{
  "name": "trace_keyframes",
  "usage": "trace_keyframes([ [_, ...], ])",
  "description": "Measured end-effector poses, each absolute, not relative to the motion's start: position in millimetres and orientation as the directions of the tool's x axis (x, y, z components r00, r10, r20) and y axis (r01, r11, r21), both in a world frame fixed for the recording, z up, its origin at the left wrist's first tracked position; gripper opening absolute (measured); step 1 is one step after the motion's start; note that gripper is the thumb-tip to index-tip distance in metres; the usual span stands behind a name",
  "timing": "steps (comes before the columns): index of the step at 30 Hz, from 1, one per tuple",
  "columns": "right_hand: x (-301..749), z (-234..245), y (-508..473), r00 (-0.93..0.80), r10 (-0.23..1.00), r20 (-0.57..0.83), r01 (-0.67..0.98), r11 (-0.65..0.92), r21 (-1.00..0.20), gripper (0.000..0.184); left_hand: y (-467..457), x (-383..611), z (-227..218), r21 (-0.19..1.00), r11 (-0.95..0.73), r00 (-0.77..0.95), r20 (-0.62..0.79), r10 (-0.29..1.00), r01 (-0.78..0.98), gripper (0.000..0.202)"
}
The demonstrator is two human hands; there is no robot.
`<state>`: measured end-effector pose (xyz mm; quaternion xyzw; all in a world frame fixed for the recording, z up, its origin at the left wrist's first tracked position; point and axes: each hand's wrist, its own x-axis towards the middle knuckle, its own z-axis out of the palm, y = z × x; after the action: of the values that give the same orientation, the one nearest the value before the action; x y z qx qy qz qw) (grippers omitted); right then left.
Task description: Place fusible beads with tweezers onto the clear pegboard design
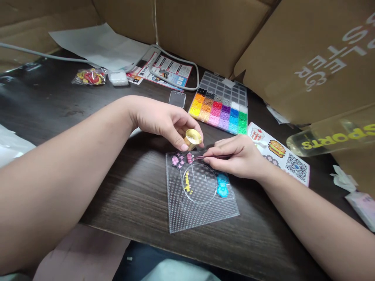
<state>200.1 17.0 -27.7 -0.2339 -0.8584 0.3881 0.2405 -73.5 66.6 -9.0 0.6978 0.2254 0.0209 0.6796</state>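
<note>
My left hand (168,125) grips a small gold cup (193,137) with something pale inside, just above the far edge of a clear pegboard (202,218). In my right hand (234,154) is a pair of tweezers (199,157), its tips touching a small pink bead patch (190,157) on the board. Left of that patch lies a pink and black paw of beads (178,160). Yellow beads (187,183) sit within the ring on the board, and a blue bead shape (222,185) is at its right side.
Beyond my hands stands an open bead box (218,115) sorted by colour. A phone (177,99), a printed leaflet (166,70), a cable and a bagged item (89,76) lie at the back. To the right are a pattern sheet (293,164) and a bottle (322,138). Cardboard walls surround the table.
</note>
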Motion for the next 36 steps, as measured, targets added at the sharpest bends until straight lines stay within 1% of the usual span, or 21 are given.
trace_keyframes([
  [4, 200, -29, 18, -0.79, 0.556, 0.259, 0.18, 0.614, -0.769, 0.011, 67, -73, -8, 0.953, 0.023, 0.892, -0.291, 0.346, 0.302, 0.043],
  [8, 202, -26, 18, -0.77, 0.593, 0.235, 0.202, 0.577, -0.791, 0.011, 66, -73, -8, 0.954, 0.013, 0.895, -0.284, 0.344, 0.298, 0.04],
  [11, 202, -23, 16, -0.703, 0.672, 0.232, 0.208, 0.507, -0.836, 0.008, 66, -71, -6, 0.954, 0.009, 0.895, -0.286, 0.342, 0.301, 0.036],
  [15, 195, -21, 11, -0.47, 0.845, 0.255, 0.231, 0.397, -0.888, 0.007, 65, -70, -5, 0.951, 0.027, 0.892, -0.298, 0.339, 0.307, 0.033],
  [17, 191, -22, 9, -0.409, 0.878, 0.249, 0.247, 0.369, -0.896, 0.01, 65, -70, -5, 0.95, 0.029, 0.892, -0.303, 0.336, 0.312, 0.034],
  [25, 193, -27, 9, -0.409, 0.88, 0.24, 0.252, 0.361, -0.898, 0.014, 65, -70, -6, 0.951, 0.006, 0.896, -0.292, 0.334, 0.308, 0.034],
  [29, 197, -27, 9, -0.412, 0.873, 0.261, 0.267, 0.39, -0.881, 0.014, 65, -71, -6, 0.949, 0.017, 0.896, -0.304, 0.325, 0.316, 0.035],
  [36, 201, -29, 9, -0.366, 0.883, 0.295, 0.315, 0.415, -0.853, 0.012, 65, -70, -7, 0.946, 0.03, 0.885, -0.313, 0.344, 0.323, 0.041],
])
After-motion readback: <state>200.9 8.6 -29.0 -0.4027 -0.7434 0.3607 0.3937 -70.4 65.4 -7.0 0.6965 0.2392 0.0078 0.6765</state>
